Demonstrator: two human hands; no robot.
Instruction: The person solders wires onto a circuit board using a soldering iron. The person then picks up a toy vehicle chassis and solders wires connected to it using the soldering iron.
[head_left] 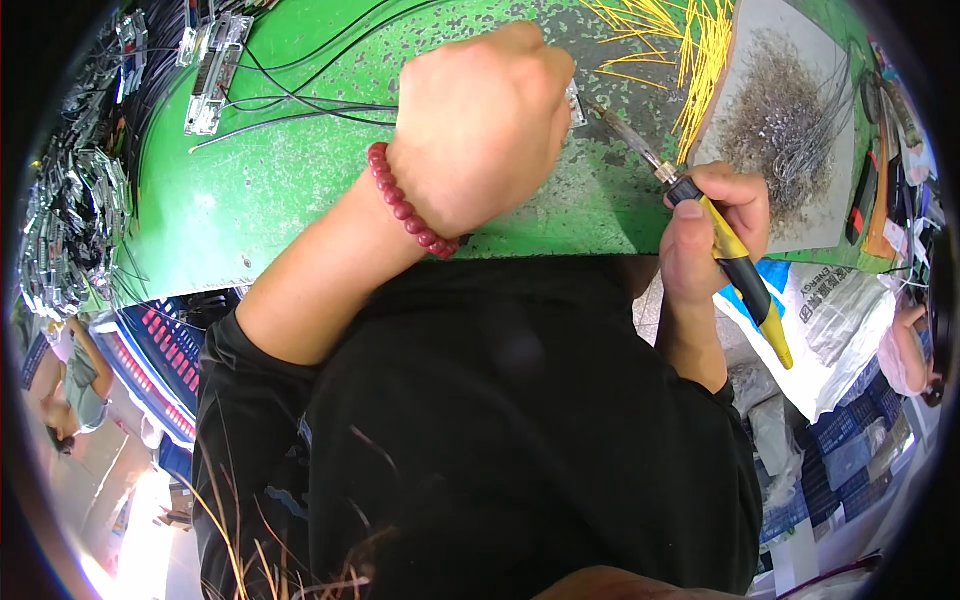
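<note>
**Right hand [715,225] is gripping a soldering iron [728,238] beside a small pale piece [576,106]**

The right fingers and thumb are closing around the iron's handle, which is showing yellow and black sections and is tapering to a yellow end. Ahead of the grip, a metal collar is leading into a slim shaft, darkening towards its tip; the tool is slanting up and left, its tip pointing at the pale piece and lying just beside it.

The left hand [485,125] is curling over the green tabletop [290,195], back upward. Its fingertips are hiding underneath, so I cannot tell whether they are pinching the piece, whose shiny edge is peeking out at the hand's right side. A red bead bracelet [402,210] is circling the left wrist.

Black wires [330,108] are running leftward from under that hand, near clear oblong modules [212,88]. Further left, a heap of similar glossy parts [75,220] is lying along the edge. Yellow wires [705,70] are fanning out beyond the tip, and a grey sheet [725,170] is bearing a dark pile of scraps [780,130].
</note>
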